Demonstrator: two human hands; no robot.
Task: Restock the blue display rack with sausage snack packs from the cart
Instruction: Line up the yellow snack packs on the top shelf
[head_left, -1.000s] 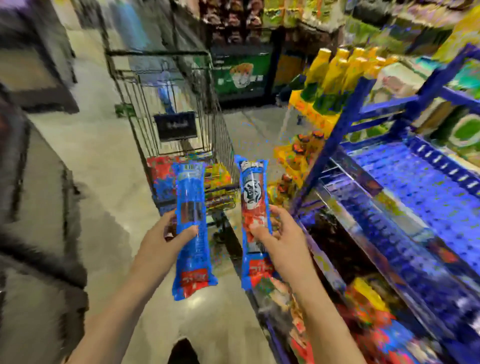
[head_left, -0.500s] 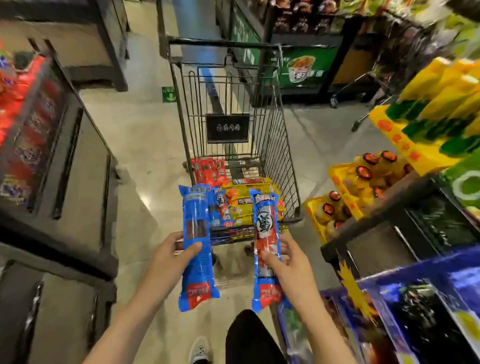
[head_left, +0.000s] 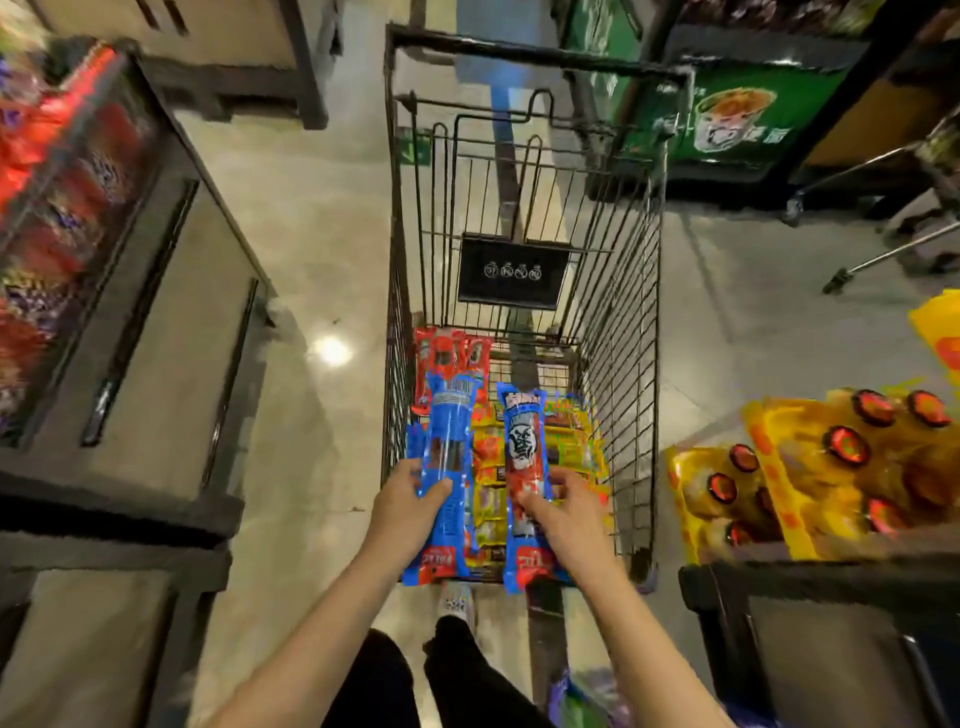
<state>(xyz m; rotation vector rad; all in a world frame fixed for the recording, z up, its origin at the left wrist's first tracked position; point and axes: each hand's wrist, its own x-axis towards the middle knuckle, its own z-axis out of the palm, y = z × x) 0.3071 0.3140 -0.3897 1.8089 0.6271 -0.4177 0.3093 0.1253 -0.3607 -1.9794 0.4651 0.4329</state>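
My left hand grips a long blue sausage snack pack, held upright over the near end of the wire cart. My right hand holds a second blue and red pack beside it, label side up. Both packs hang above more packs lying in the cart: red ones at the far side and yellow ones under my hands. The blue display rack is out of view apart from a blurred blue scrap at the bottom edge.
A dark shelf unit with red snack bags stands on the left. Yellow trays of bottles sit on a dark stand at the right. A green sign is behind the cart. My legs and shoe are below.
My view has swung left and down, from the blue rack to the cart. Both hands, each still holding its pack, have moved over the cart's near end.
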